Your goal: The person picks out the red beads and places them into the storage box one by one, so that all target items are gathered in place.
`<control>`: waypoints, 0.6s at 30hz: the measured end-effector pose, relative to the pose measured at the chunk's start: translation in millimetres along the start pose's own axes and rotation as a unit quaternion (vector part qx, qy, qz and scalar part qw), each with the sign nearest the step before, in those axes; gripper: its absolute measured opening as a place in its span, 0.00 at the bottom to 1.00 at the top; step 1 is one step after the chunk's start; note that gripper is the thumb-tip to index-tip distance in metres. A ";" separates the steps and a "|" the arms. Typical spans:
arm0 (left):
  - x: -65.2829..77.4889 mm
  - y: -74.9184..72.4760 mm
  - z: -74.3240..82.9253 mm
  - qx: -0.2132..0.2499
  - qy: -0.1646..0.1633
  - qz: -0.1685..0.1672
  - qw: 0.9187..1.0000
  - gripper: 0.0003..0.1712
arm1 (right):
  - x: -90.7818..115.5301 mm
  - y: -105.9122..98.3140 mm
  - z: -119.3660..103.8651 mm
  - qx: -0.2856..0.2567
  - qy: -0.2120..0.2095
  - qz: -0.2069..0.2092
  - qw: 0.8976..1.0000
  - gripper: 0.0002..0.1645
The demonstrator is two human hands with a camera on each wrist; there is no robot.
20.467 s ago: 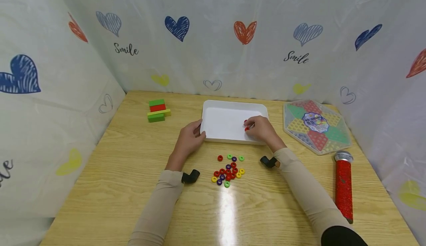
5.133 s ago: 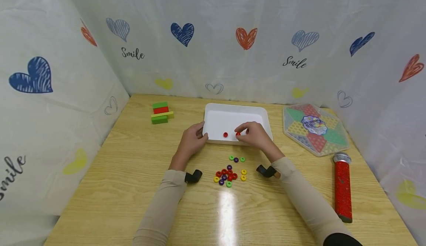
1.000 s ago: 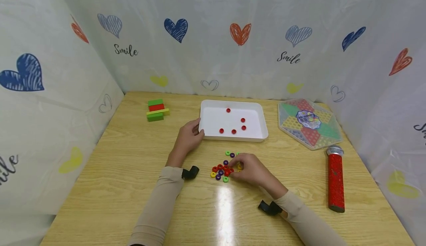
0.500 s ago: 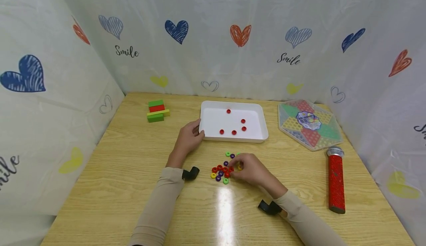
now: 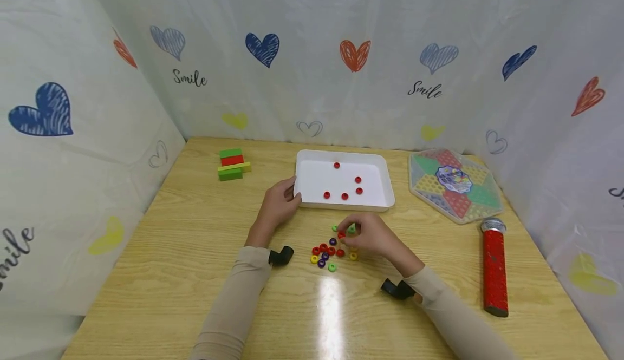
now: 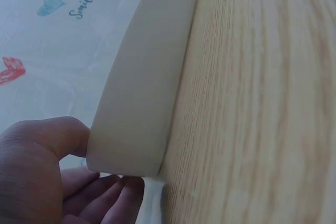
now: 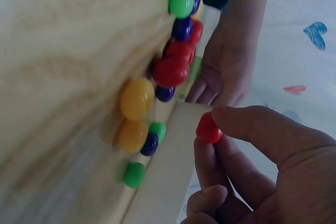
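My right hand (image 5: 372, 235) pinches a red bead (image 7: 209, 128) between thumb and fingers, raised just off the table near the loose beads. My left hand (image 5: 275, 205) grips the left end of a white tray (image 5: 314, 170), thumb at its front corner and fingers round the end, as the left wrist view shows on the tray's outer wall (image 6: 139, 87). Several red beads (image 5: 345, 196) lie spread inside the tray. In front of it, red, purple (image 5: 321, 263), yellow (image 5: 314, 259) and green (image 5: 332, 267) ring-shaped beads lie in a loose cluster, partly hidden by the right hand.
Green, red and yellow blocks (image 5: 232, 161) sit at the back left. A hexagonal Chinese checkers board (image 5: 480, 195) lies at the back right, with a red microphone (image 5: 495, 273) in front of it. Printed curtains (image 5: 312, 95) close off the back and sides.
In the last half second my right hand lifted a red bead from the cluster, slightly towards the tray. Over the longer span, more red beads came into the tray. The left hand stayed put.
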State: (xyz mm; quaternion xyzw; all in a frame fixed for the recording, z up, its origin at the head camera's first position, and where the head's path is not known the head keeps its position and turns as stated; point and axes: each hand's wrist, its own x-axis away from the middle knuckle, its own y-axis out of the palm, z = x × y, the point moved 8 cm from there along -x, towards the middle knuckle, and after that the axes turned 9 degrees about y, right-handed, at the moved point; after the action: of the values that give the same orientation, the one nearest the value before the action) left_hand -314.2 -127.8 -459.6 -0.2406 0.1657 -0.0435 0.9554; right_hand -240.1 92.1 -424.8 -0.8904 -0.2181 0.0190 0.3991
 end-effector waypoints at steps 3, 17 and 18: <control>1.0 0.7 -0.7 -0.003 -0.003 -0.003 1.000 0.33 | -6.5 -7.1 -2.0 0.010 0.000 0.006 1.000 0.11; 1.4 1.1 -0.2 0.018 0.000 0.003 1.000 0.33 | -50.7 -34.3 -6.1 0.033 0.005 0.030 0.999 0.10; 1.5 0.8 -0.5 0.017 0.000 0.003 1.000 0.33 | -54.8 -36.5 -5.6 0.037 0.009 0.033 0.999 0.10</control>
State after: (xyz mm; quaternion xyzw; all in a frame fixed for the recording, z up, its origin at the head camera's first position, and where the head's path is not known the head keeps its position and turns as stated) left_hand -313.0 -127.5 -460.8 -0.2235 0.1654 -0.0433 0.9596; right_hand -302.1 87.4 -402.4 -0.8820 -0.1842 0.0320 0.4325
